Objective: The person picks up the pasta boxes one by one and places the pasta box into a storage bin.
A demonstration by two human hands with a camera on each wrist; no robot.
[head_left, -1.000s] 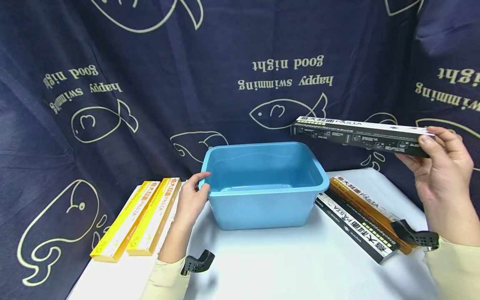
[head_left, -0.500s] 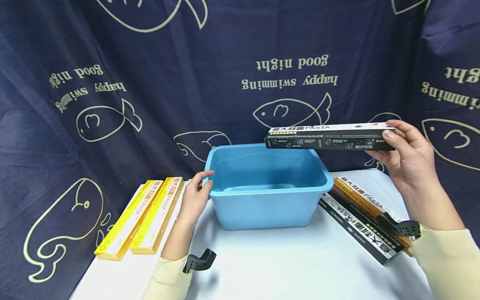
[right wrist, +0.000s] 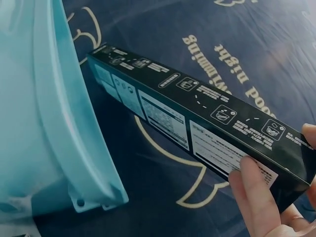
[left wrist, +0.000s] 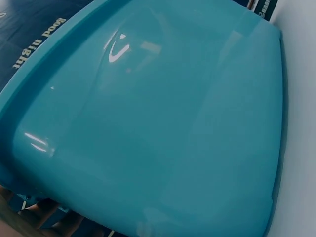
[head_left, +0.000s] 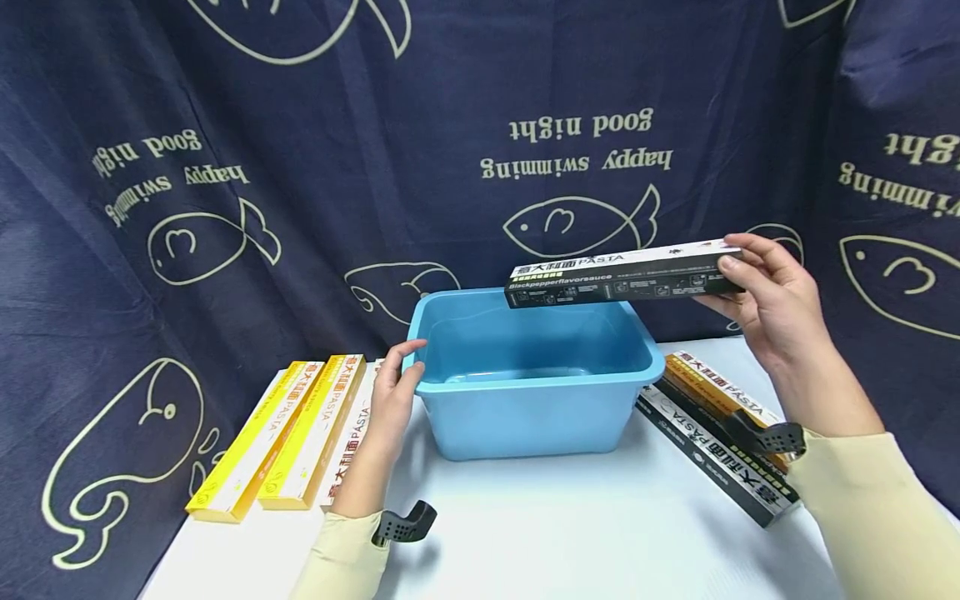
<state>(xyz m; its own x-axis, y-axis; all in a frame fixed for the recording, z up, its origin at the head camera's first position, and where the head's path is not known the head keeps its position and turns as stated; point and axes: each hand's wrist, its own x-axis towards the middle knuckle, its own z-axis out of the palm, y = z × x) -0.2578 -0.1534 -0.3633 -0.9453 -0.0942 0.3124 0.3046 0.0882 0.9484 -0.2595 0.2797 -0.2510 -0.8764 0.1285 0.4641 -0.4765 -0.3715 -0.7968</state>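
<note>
Black pasta box (head_left: 615, 275) is held in the air by one end, clamped between the thumb and fingers of the person's right hand (head_left: 780, 300). From this grip, the long axis runs out to the person's left, roughly parallel to the long side of the blue bin (head_left: 525, 421); the free end dips slightly below the held end. The bin stands to the left of and below the grip. In the head view the free end overlaps the bin's far rim; in the right wrist view it shows just beside the rim. Whether it is directly over the opening cannot be told. The left hand (head_left: 393, 387) is clasped on the bin's left rim, well apart from the box, so the right hand is nearer. Below the grip, a second black box (head_left: 705, 454) lies on the table (head_left: 525, 533). The governing relation appears to be free end to rim: any wrist turn would swing that end most.
</note>
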